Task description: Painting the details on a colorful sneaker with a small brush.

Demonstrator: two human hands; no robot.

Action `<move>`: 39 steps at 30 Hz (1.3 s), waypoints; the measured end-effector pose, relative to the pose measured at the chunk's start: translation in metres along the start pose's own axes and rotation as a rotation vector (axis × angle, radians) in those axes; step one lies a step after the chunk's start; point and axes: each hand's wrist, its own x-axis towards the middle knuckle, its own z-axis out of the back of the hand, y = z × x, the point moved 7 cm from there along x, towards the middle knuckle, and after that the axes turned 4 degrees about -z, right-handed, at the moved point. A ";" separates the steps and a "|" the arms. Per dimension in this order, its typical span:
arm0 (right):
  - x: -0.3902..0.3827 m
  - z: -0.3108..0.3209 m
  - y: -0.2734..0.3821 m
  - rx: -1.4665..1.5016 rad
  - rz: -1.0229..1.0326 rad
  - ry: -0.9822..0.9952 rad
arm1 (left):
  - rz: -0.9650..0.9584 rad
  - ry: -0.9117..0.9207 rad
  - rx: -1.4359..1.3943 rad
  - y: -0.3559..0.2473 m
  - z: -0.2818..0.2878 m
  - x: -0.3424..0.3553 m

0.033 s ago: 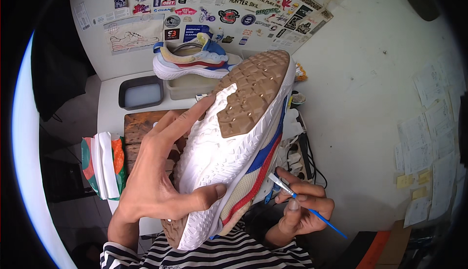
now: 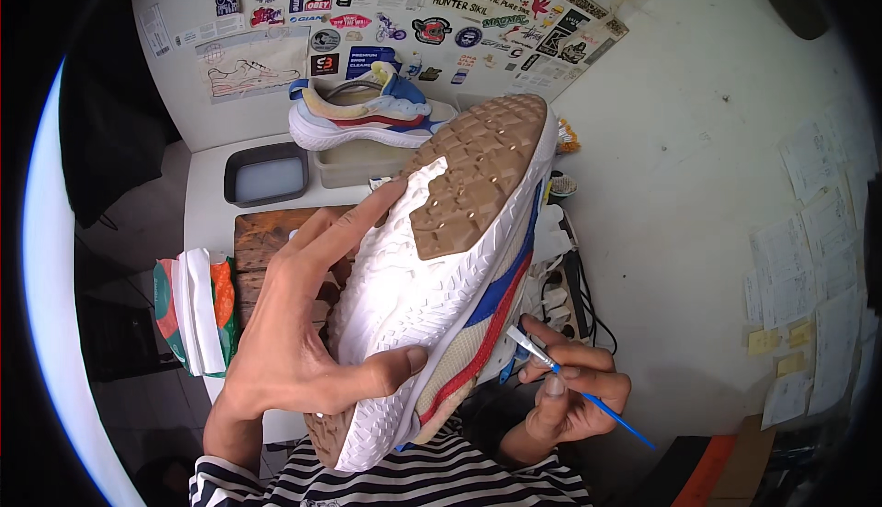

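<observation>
My left hand (image 2: 299, 332) grips a sneaker (image 2: 478, 181), tilted with its sole toward me. The sole has brown tread at toe and heel and a textured white middle. Its side shows blue, red and beige. My left thumb presses the near sidewall, and a finger stretches along the sole's far edge. Right of the shoe, my right hand (image 2: 579, 392) pinches a thin paintbrush (image 2: 617, 420) with a blue handle, metal collar and flat pale bristles. The bristle tip is close to the shoe's side; whether it touches, I cannot tell.
A matching sneaker (image 2: 358, 117) rests on a translucent tub (image 2: 367, 169) at the back. Left of it stands a dark tray (image 2: 231, 172) of cloudy liquid. A wooden board (image 2: 262, 231), a wipes packet (image 2: 195, 314), a scrub brush (image 2: 562, 185) and black cables (image 2: 602, 323) lie around.
</observation>
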 end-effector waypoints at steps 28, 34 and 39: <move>-0.003 0.000 -0.001 -0.007 -0.027 0.026 | -0.015 0.018 0.048 0.001 0.000 0.001; -0.003 -0.002 -0.002 0.008 0.015 0.038 | -0.198 -0.049 -0.040 0.002 -0.002 0.000; -0.004 -0.003 -0.003 0.002 0.022 0.040 | -0.164 -0.068 -0.092 0.004 -0.003 -0.001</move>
